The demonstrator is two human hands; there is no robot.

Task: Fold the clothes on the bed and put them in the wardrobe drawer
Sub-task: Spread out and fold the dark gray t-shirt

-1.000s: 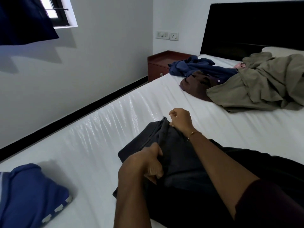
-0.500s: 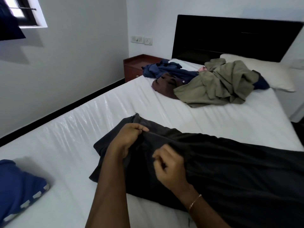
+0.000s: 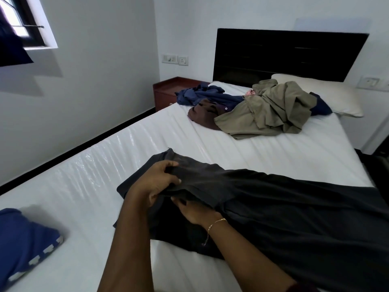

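- Closest to the viewer, just under both hands: dark grey garment (image 3: 284, 207), spread flat across the white bed (image 3: 273, 152) and running off to the right.
- Left hand (image 3: 156, 182): fingers and thumb closed on a raised fold at the garment's left end, pinching the cloth up off the layer beneath.
- Right hand (image 3: 194, 211): just beside and below the left, fingers tucked under that same lifted fold; grip hidden by the cloth, so cannot tell how tightly closed. Thin gold bracelet (image 3: 216, 223) at the wrist.
- Well off to the left of the hands, at the near edge: blue cloth with white markings (image 3: 23, 245).
- Beyond the hands, well apart, toward the head of the bed: heap of unfolded clothes, with olive garment (image 3: 271, 110) on top and to the right, brown garment (image 3: 203, 114) touching its left side, navy garment (image 3: 208, 95) behind the brown one.
- Right of the heap: pale pillow (image 3: 328, 95).
- Farthest back: black headboard (image 3: 284, 55), reddish bedside cabinet (image 3: 168, 91) to its left, wall sockets (image 3: 174, 59) above the cabinet.
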